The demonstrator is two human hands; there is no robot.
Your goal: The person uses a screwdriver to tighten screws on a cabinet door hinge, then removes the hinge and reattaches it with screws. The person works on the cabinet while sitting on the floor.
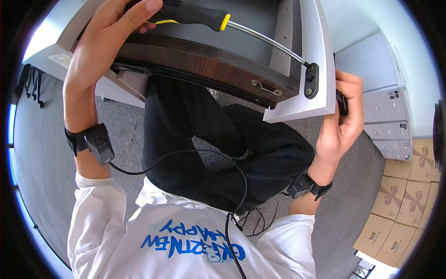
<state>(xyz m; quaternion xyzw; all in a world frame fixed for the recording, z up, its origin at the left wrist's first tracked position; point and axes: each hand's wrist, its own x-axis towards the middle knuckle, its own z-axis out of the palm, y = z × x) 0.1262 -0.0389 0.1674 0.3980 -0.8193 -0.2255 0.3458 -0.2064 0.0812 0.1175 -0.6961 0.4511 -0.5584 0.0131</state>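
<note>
My left hand is closed around the black and yellow handle of a screwdriver. The steel shaft slants down to the right, and its tip meets the upper screw of a black oval plate. That plate is fixed to the inner face of a pale wood-grain drawer front; a second screw shows near its lower end. Around the outer side of the front, my right hand grips a dark rounded part, mostly hidden by the fingers and panel.
A dark brown drawer side with a black slide rail runs above my crossed legs. Pale cabinets and stacked cardboard boxes stand on the right. A black cable loops from my left wrist across my lap.
</note>
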